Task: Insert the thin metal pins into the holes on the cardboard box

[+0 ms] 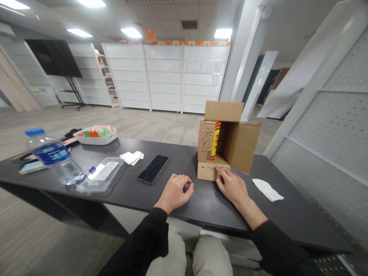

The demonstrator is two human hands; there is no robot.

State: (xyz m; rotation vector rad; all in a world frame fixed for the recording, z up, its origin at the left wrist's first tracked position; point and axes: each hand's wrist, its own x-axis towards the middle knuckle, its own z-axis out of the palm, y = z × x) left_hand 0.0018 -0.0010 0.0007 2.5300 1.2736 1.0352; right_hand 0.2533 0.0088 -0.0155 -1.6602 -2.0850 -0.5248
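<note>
1. The cardboard box [206, 142] stands on the right half of the dark desk [284, 218], its opening facing the person and flaps spread at the top, right and bottom.
2. Yellow-and-red tape [215, 142] runs down the box's front edge, and small round marks dot its left side and the bottom flap [204, 175].
3. The person's right hand [232, 186] touches that bottom flap with its fingertips; whether the fingers pinch anything small is unclear.
4. The left hand [176, 190] is loosely curled at the desk's near edge, well apart from the box; whether its fingers hold something is hidden.
5. A thin dark rod [215, 189] lies just beside the right hand.
6. A smartphone [153, 169] lies left of the left hand, near a folded white tissue [132, 157].
7. Farther left are a clear plastic case [105, 180] and a water bottle [54, 155].
</note>
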